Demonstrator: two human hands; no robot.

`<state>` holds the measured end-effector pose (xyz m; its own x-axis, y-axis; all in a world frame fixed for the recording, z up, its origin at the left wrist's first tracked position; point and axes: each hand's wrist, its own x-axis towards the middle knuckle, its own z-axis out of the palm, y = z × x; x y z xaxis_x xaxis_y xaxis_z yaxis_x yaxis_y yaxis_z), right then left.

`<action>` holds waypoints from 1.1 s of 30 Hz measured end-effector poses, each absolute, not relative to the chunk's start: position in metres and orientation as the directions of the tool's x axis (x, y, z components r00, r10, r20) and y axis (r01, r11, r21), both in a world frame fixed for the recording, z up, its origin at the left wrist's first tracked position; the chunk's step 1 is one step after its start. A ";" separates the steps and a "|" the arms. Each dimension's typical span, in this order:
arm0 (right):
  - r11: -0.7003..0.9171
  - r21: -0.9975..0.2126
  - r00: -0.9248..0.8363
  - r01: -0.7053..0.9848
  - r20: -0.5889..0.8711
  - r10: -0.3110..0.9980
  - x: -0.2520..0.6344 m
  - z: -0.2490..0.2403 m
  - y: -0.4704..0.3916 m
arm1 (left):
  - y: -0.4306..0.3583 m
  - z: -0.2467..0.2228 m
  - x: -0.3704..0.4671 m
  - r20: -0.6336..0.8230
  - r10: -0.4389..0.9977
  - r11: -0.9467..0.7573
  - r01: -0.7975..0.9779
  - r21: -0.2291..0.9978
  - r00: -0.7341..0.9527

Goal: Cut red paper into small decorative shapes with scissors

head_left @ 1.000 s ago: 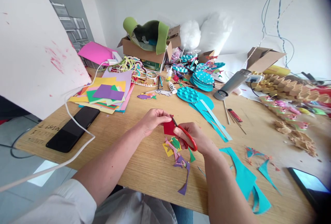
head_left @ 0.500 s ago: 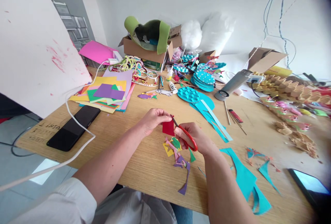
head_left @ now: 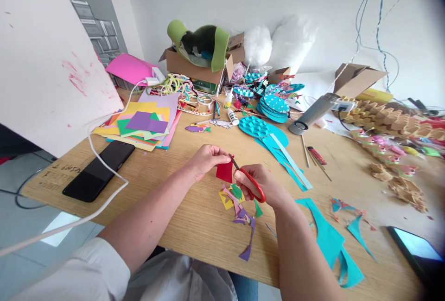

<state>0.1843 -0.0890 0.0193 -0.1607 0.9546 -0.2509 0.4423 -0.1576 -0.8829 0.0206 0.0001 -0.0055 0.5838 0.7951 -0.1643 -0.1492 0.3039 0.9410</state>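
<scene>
Between the fingertips of my left hand (head_left: 209, 159) is a piece of red paper (head_left: 224, 171), which hangs down below the fingers. My right hand (head_left: 259, 181) is closed round the red handles of a pair of scissors (head_left: 256, 191). The scissor blades point up and left and meet the top right edge of the red paper, close to my left fingertips. Just below both hands, yellow, green, pink and purple paper scraps (head_left: 239, 206) lie on the wooden table (head_left: 201, 231).
A stack of coloured paper (head_left: 148, 122) and a black phone (head_left: 99, 171) with a white cable across it lie at left. Turquoise offcuts (head_left: 327, 233) and a second phone (head_left: 415, 250) are at right. Behind stand a glue bottle (head_left: 232, 117) and a metal flask (head_left: 314, 112).
The red paper has shifted and turned slightly to the left below my left fingertips. Both hands have stayed nearly in place.
</scene>
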 end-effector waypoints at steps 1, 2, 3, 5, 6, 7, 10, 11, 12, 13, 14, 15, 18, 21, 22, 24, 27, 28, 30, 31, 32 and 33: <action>-0.159 -0.880 -0.160 0.448 -0.254 0.954 0.184 0.020 -0.089 | 0.000 -0.006 0.020 -0.165 0.798 0.302 -0.147 0.942 0.580; -0.159 -0.878 -0.161 0.451 -0.255 0.953 0.184 0.020 -0.089 | 0.000 -0.006 0.020 -0.167 0.801 0.301 -0.146 0.942 0.576; -0.161 -0.877 -0.160 0.452 -0.257 0.953 0.184 0.021 -0.089 | 0.001 -0.006 0.020 -0.168 0.802 0.302 -0.147 0.942 0.573; -0.168 -0.880 -0.143 0.445 -0.255 0.956 0.183 0.021 -0.089 | 0.001 -0.006 0.020 -0.168 0.802 0.307 -0.154 0.939 0.573; -0.171 -0.882 -0.121 0.438 -0.247 0.961 0.183 0.022 -0.089 | 0.001 -0.006 0.020 -0.170 0.802 0.312 -0.159 0.937 0.573; -0.171 -0.888 -0.090 0.426 -0.230 0.969 0.182 0.022 -0.088 | 0.001 -0.006 0.021 -0.174 0.802 0.319 -0.164 0.933 0.571; -0.149 -0.926 0.039 0.346 -0.144 0.989 0.179 0.020 -0.084 | 0.001 -0.006 0.021 -0.198 0.803 0.351 -0.178 0.919 0.562; -0.136 -0.943 0.076 0.305 -0.118 0.990 0.177 0.019 -0.082 | 0.001 -0.006 0.022 -0.206 0.801 0.362 -0.182 0.914 0.562; -0.124 -0.954 0.108 0.272 -0.098 0.989 0.176 0.016 -0.080 | 0.001 -0.007 0.022 -0.210 0.800 0.371 -0.188 0.909 0.562; -0.117 -0.963 0.123 0.242 -0.089 0.988 0.174 0.013 -0.078 | 0.001 -0.007 0.023 -0.214 0.799 0.379 -0.194 0.905 0.562; -0.122 -0.971 0.124 0.207 -0.097 0.987 0.173 0.010 -0.076 | 0.000 -0.007 0.023 -0.217 0.797 0.385 -0.197 0.901 0.563; -0.127 -0.976 0.132 0.179 -0.104 0.986 0.172 0.007 -0.075 | 0.000 -0.007 0.024 -0.220 0.797 0.390 -0.200 0.899 0.563; -0.119 -0.985 0.155 0.126 -0.099 0.983 0.171 0.001 -0.071 | 0.001 -0.007 0.023 -0.215 0.806 0.385 -0.213 0.898 0.551; -0.085 -0.988 0.254 0.132 -0.050 0.966 0.174 0.000 -0.070 | 0.006 -0.008 0.019 -0.195 0.839 0.300 -0.134 0.944 0.508; -0.072 -0.987 0.302 0.145 -0.025 0.953 0.175 0.001 -0.070 | 0.009 -0.009 0.017 -0.183 0.861 0.230 -0.044 0.972 0.474; -0.050 -0.983 0.381 0.177 0.021 0.924 0.178 0.003 -0.069 | 0.014 -0.012 0.013 -0.104 0.918 0.016 0.228 0.973 0.382; -0.029 -0.979 0.434 0.202 0.063 0.899 0.182 0.004 -0.069 | 0.020 -0.018 0.009 0.038 0.901 -0.295 0.548 0.783 0.431; -0.024 -0.979 0.441 0.201 0.068 0.895 0.183 0.004 -0.069 | 0.021 -0.020 0.008 0.066 0.888 -0.363 0.603 0.710 0.456; -0.013 -0.981 0.446 0.196 0.077 0.892 0.183 0.003 -0.070 | 0.022 -0.023 0.008 0.091 0.865 -0.442 0.664 0.603 0.493; -0.007 -0.980 0.446 0.197 0.083 0.891 0.183 0.003 -0.070 | 0.022 -0.025 0.008 0.090 0.860 -0.457 0.677 0.577 0.503; -0.002 -0.980 0.446 0.201 0.089 0.891 0.183 0.003 -0.070 | 0.023 -0.025 0.007 0.085 0.857 -0.462 0.684 0.565 0.509; 0.002 -0.979 0.444 0.204 0.095 0.891 0.183 0.003 -0.070 | 0.023 -0.026 0.007 0.080 0.858 -0.458 0.685 0.566 0.508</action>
